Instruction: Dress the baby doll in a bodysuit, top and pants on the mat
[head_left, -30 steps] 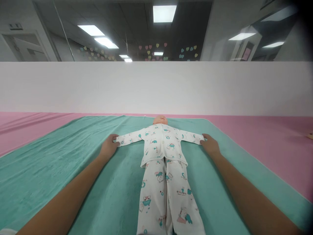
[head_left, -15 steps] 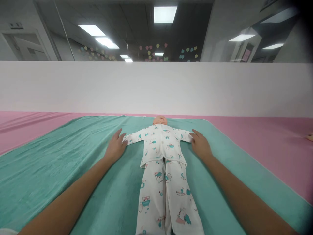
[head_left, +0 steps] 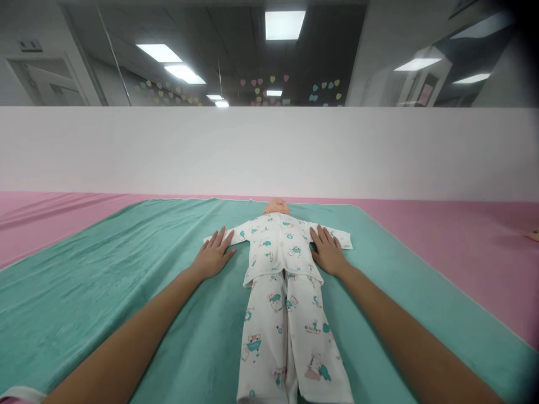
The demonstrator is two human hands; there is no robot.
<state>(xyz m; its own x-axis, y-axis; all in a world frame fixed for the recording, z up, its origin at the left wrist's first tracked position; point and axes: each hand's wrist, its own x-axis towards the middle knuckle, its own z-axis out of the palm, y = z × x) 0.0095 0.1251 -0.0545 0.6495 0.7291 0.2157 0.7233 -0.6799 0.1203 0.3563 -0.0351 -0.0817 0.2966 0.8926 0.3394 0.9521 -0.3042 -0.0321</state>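
Observation:
A baby doll lies on its back, its head [head_left: 277, 206] at the far end. It wears a white printed top [head_left: 275, 244] and matching long pants [head_left: 290, 336], with both sleeves spread to the sides. My left hand [head_left: 214, 255] rests flat with fingers spread across the sleeve on the left. On the other side, my right hand [head_left: 328, 251] lies over the right sleeve close to the body, fingers extended. The cuff of that sleeve [head_left: 346, 239] shows beyond my fingers. No doll hands or feet are visible.
Beneath the doll is a teal blanket [head_left: 168, 314] with some wrinkles, spread over a pink cover [head_left: 455, 252]. A white wall or panel [head_left: 269, 151] stands behind, with glass above it. Part of a hand or foot [head_left: 533, 235] shows at the right edge.
My hands have let go of the sleeve ends and moved onto the sleeves, the right one inward toward the body. Both sleeve cuffs now extend further out.

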